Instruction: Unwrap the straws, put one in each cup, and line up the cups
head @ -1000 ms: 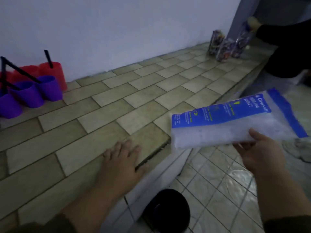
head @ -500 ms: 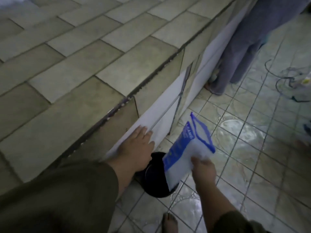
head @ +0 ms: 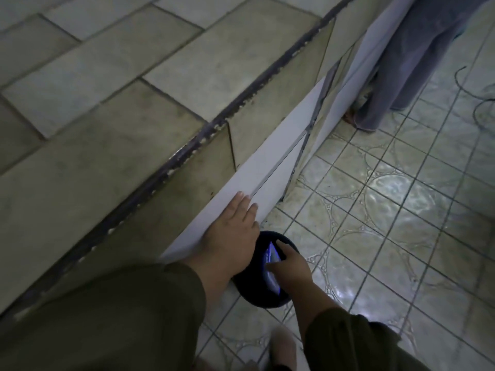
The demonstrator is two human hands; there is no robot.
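Observation:
The blue and white plastic wrapper (head: pixel 270 259) lies inside the black bin (head: pixel 261 293) on the floor below the counter. My right hand (head: pixel 290 266) is over the bin's mouth with its fingers on the wrapper, pressing it down; whether they still pinch it I cannot make out. My left hand (head: pixel 231 231) rests flat, fingers straight, against the white front panel of the counter. No cups or straws are in view.
The tiled counter top (head: pixel 134 89) fills the upper left, its edge running diagonally. Another person's legs in grey trousers (head: pixel 401 57) stand by the counter at the upper right. Dark cables (head: pixel 479 103) lie on the floor tiles at the right. My foot (head: pixel 281 346) is near the bin.
My right hand has carried the wrapper from beside the counter down into the black bin. My left hand slid off the counter top onto its front panel. My view tilted downward.

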